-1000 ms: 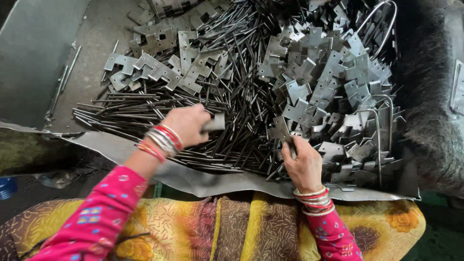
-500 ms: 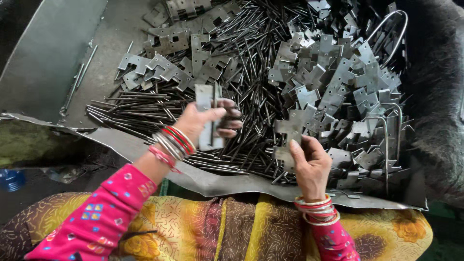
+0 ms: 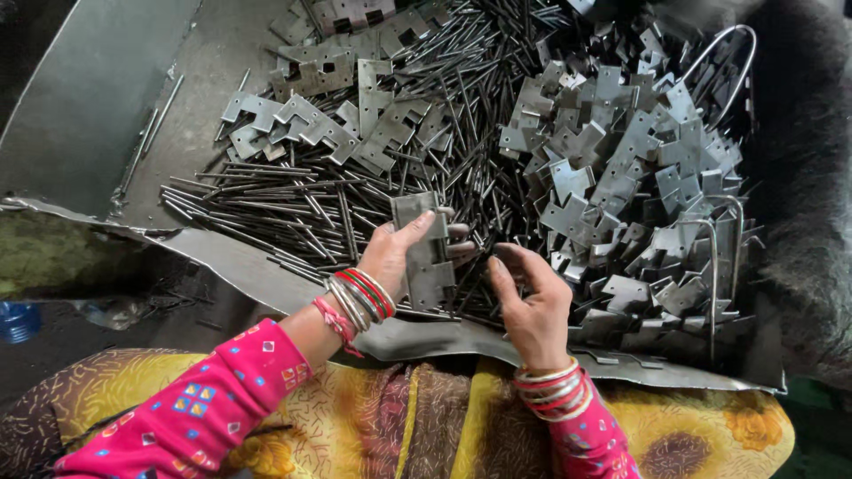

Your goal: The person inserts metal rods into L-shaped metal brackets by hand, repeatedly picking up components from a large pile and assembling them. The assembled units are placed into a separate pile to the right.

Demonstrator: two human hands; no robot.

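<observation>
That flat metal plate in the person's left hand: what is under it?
Under the metal plate, held by the left hand, lies a heap of thin dark rods on the sheet-metal tray. What lies directly beneath the plate is covered.

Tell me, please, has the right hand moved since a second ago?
Yes. The right hand left the heap of plates and moved leftward to the hinge.

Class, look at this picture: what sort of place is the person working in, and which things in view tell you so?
Probably a small metal workshop assembling hinges: a heap of stamped hinge leaves, a pile of thin steel pins on a sheet-metal tray, and a hinge in the left hand.
</observation>
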